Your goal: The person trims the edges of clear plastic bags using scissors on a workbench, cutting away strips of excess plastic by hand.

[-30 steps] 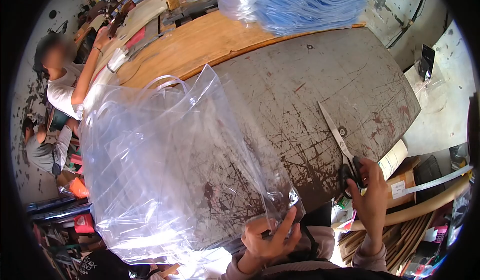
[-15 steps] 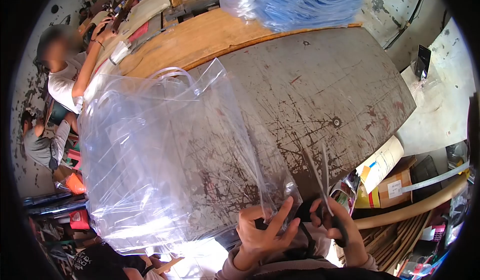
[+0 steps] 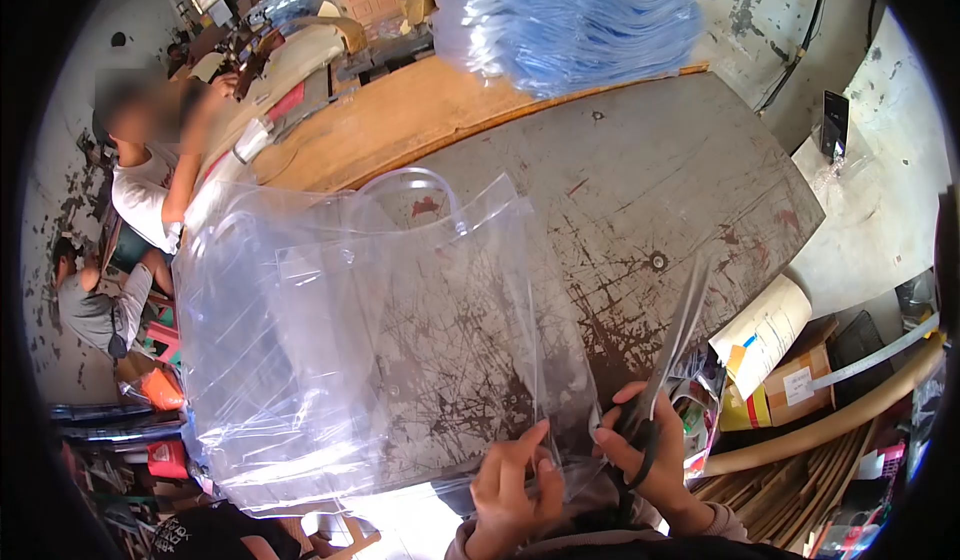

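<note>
A clear plastic bag (image 3: 330, 360) with loop handles lies spread over the left and middle of a worn grey table (image 3: 640, 170). At the bag's right edge, near the table's front, my left hand (image 3: 513, 485) has thumb and fingers closed on the plastic. My right hand (image 3: 655, 465) grips a pair of scissors (image 3: 680, 335) by the dark handles, blades pointing up and away to the right. Between those blades there is no plastic. The thumb and finger of my right hand are beside the plastic at the bag's right side; whether they pinch it is unclear.
A tall stack of bluish plastic sheets (image 3: 590, 25) stands on a wooden board (image 3: 390, 110) at the back. To the right are a phone (image 3: 834, 125), a cardboard box (image 3: 795, 380) and a long tube (image 3: 830, 430). Two people sit at the left; another person's dark shirt (image 3: 200, 532) shows lower left.
My left hand's spread fingers have closed on the bag's edge. My right hand has swung the scissors further right, away from the bag. The bag sits slightly further right in view.
</note>
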`<state>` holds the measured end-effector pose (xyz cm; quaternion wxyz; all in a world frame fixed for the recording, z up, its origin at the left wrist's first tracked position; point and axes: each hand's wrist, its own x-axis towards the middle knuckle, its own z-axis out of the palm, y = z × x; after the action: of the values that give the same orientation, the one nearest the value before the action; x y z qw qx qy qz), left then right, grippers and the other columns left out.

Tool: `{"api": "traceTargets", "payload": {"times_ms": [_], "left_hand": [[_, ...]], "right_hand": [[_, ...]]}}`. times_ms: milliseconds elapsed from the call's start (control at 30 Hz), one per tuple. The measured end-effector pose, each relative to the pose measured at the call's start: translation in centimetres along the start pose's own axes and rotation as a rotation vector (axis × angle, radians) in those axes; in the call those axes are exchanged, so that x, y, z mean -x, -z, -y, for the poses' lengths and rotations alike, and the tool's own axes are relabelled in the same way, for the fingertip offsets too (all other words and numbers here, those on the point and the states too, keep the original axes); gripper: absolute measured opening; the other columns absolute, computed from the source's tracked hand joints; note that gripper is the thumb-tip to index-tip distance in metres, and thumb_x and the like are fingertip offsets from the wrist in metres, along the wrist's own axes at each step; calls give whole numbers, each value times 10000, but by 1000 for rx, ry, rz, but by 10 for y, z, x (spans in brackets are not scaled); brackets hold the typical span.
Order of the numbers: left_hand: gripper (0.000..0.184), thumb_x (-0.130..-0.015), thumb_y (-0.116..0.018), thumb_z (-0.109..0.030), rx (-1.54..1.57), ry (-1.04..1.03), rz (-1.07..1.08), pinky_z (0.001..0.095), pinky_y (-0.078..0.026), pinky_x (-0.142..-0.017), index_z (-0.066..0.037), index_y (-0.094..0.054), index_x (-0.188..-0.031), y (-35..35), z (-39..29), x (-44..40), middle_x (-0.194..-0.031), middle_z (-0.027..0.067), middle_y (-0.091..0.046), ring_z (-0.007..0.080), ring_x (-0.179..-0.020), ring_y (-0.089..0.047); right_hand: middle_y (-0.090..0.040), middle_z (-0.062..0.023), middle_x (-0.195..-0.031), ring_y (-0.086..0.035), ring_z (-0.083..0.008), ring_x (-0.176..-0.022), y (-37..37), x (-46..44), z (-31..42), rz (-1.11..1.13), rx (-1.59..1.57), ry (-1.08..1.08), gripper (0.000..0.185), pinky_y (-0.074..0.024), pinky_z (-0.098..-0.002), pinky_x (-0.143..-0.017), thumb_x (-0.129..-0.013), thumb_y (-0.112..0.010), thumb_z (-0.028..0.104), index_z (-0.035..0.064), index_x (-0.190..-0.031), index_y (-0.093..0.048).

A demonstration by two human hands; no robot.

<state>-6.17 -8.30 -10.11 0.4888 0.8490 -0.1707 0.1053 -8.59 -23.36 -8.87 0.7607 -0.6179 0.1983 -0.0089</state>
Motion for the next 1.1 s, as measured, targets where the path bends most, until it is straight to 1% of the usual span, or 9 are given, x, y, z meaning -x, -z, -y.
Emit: {"api": "traceTargets", "payload": {"times_ms": [133, 233, 267, 433, 500, 533, 733, 933, 1100], "left_hand": [[341, -681, -656, -96, -368, -226, -9, 348, -437, -856, -118, -645, -1021, 31, -25, -18, -1014, 90, -537, 198, -1034, -522], [436, -731, -682, -62, -233, -407, 119, 391, -473, -818, -91, -586, -1155, 63, -18, -20, -1021, 131, -515, 252, -938, -543], [315, -659, -743, -124, -319, -496, 143, 415, -460, -834, -102, -672, -964, 77, -24, -22, -1027, 123, -530, 297, -972, -538], [278, -666, -738, -122, -456, -463, 402, 413, -456, -847, -75, -644, -923, 116, -20, -33, -1088, 117, -536, 304, -1040, -526], [217, -691, -730, -119, -575, -687, 438, 397, -486, -802, -51, -631, -872, 115, -33, -62, -996, 122, -573, 284, -944, -583], [329, -703, -664, -161, -728, -703, 575, 351, -432, -871, -132, -639, -1030, 110, -39, -70, -1028, 57, -559, 180, -1036, -540], [186, -786, -601, -269, -666, -1153, 570, 351, -409, -896, -96, -607, -853, 42, -27, -140, -977, 49, -587, 163, -947, -580], [228, -758, -585, -266, -834, -762, 928, 361, -431, -759, -48, -561, -821, 3, -2, -202, -675, 96, -611, 242, -628, -597], [253, -710, -600, -238, -854, -458, 794, 394, -418, -742, -43, -565, -867, 21, 31, -203, -633, 127, -597, 283, -604, -594]], "right_hand": [[-558, -29, -790, -559, -79, -686, -1, 3, 0, 7, 64, -27, 407, -439, -207, -593, -773, -654, -6, 33, -1129, -460], [-559, -31, -791, -562, -85, -690, -5, 3, 4, 1, -15, -85, 428, -444, -205, -601, -765, -660, -7, 32, -1138, -454], [-567, -42, -795, -568, -96, -687, -5, 3, 8, -23, 21, -114, 441, -454, -216, -601, -762, -657, -13, 33, -1143, -441], [-576, -73, -818, -587, -120, -738, -1, 2, -4, -13, 44, -56, 510, -470, -234, -646, -740, -675, -35, 42, -1165, -402], [-577, -84, -834, -594, -131, -765, -4, 3, -10, -7, 66, -3, 546, -476, -240, -667, -733, -681, -42, 46, -1180, -379], [-575, -86, -852, -597, -146, -799, -9, 4, -12, -2, 36, 32, 584, -486, -254, -693, -724, -676, -59, 49, -1196, -349], [-563, -100, -895, -597, -184, -884, -16, 6, -9, -4, -21, 60, 634, -489, -311, -790, -728, -638, -88, 62, -1234, -287], [-586, -106, -815, -608, -169, -770, -6, -3, -16, -126, 117, 57, 545, -505, -291, -681, -720, -658, -58, 31, -1159, -348], [-595, -86, -788, -590, -131, -692, -17, -12, 4, -226, -61, 15, 514, -488, -253, -627, -705, -661, -54, 40, -1123, -375]]}}
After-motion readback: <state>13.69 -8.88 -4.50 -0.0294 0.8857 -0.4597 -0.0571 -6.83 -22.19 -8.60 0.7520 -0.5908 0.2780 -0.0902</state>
